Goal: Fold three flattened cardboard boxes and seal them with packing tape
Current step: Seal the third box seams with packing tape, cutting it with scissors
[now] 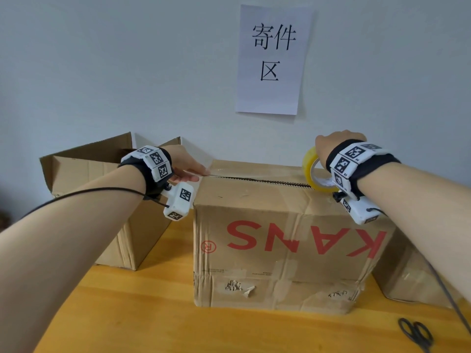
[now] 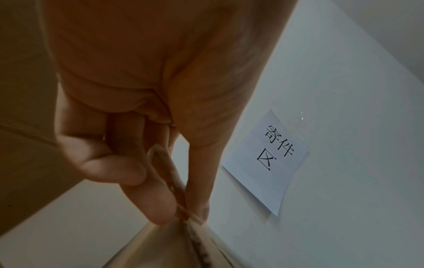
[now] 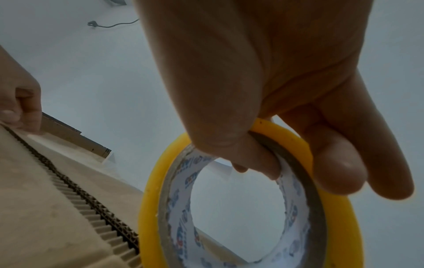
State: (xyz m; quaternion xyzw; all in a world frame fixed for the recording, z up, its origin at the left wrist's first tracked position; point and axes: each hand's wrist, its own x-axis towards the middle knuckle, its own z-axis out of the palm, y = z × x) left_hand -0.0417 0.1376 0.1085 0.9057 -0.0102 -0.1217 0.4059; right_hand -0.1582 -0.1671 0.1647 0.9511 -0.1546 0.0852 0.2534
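A closed cardboard box [image 1: 280,238] printed with red upside-down letters stands mid-table, its top seam [image 1: 254,180] running left to right. My left hand [image 1: 188,169] sits at the seam's left end; the left wrist view shows its thumb and fingers [image 2: 160,204] pinching the clear tape end [image 2: 161,159] just above the box edge [image 2: 169,244]. At the seam's right end my right hand [image 1: 331,146] grips the yellow tape roll [image 1: 312,169] upright on the box top. In the right wrist view, fingers hook through the tape roll's [image 3: 151,199] core, with the seam [image 3: 80,197] alongside.
An open cardboard box [image 1: 84,174] stands at the left, flaps up. Another box [image 1: 407,276] sits behind at the right. Black scissors [image 1: 415,335] lie on the wooden table [image 1: 153,314] near the front right. A paper sign [image 1: 272,59] hangs on the wall.
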